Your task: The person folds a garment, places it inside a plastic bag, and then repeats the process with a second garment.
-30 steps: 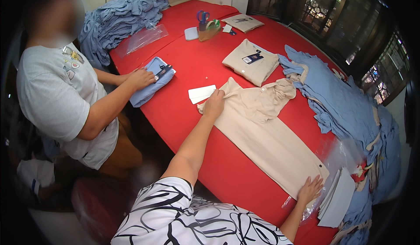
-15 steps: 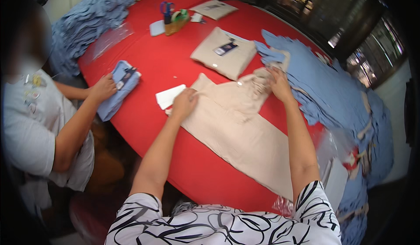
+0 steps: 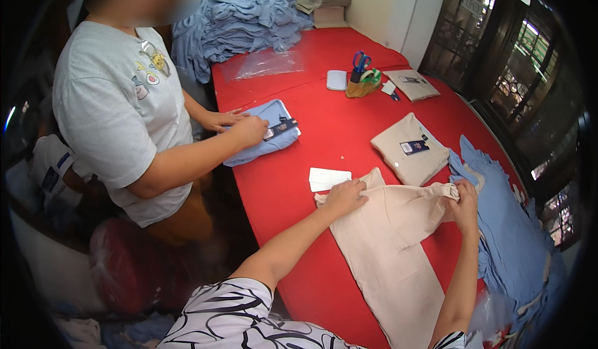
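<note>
A beige knit shirt (image 3: 398, 243) lies partly spread on the red table in front of me, its lower part running toward my body. My left hand (image 3: 346, 199) is closed on the shirt's upper left edge, beside a white card (image 3: 329, 179). At the upper right, my right hand (image 3: 465, 207) pinches a gathered end of the same shirt between thumb and fingers. The cloth stretches between both hands, with a loose fold hanging below. Just beyond lies a folded beige shirt (image 3: 398, 156) with a dark tag (image 3: 413, 147).
At the left a co-worker has both hands on a folded blue shirt (image 3: 265, 115) with a dark tag. Blue garments are heaped at the back (image 3: 249, 22) and spread at the right (image 3: 511, 224). A tape dispenser (image 3: 363, 86), scissors (image 3: 360, 60) and another folded beige garment (image 3: 412, 82) stand farther back.
My view has swung left. The bunched cloth by my right hand is now drawn out straighter between my hands. The co-worker's folded blue shirt now rests flat on the table under their hands.
</note>
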The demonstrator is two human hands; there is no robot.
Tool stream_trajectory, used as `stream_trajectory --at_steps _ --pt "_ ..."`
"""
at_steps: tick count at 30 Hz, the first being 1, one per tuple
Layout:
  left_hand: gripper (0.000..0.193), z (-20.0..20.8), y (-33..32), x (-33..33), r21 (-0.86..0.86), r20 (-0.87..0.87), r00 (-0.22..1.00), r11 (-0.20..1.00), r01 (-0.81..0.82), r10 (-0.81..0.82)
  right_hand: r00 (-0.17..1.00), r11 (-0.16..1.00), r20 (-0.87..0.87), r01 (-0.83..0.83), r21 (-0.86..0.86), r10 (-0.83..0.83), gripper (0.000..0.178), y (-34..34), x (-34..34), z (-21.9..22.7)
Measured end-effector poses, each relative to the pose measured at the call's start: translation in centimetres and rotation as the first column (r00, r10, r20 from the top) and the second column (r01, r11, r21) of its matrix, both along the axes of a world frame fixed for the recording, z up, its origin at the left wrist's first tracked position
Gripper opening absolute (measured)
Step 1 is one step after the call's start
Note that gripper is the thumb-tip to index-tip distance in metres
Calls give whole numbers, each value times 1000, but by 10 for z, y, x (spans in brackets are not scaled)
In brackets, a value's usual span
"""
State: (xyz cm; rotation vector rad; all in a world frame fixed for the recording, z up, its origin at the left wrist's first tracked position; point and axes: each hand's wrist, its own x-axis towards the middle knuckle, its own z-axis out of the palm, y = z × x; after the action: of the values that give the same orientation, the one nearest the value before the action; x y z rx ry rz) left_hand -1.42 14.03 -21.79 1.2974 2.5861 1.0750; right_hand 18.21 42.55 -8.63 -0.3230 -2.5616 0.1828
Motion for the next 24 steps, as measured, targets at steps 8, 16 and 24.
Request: stream_trajectory --at_steps 8,16,24 --pt "41 4 34 -22 -261 16 993 959 -112 121 953 937 245 -241 253 179 28 -164 109 -60" --pt "36 1 24 -10 -106 -104 985 983 -148 137 999 989 -25 31 146 -28 20 -193 138 -83" --pt "26 -18 24 -7 194 -167 972 972 -133 166 994 997 87 56 48 -60 32 -241 152 -117"
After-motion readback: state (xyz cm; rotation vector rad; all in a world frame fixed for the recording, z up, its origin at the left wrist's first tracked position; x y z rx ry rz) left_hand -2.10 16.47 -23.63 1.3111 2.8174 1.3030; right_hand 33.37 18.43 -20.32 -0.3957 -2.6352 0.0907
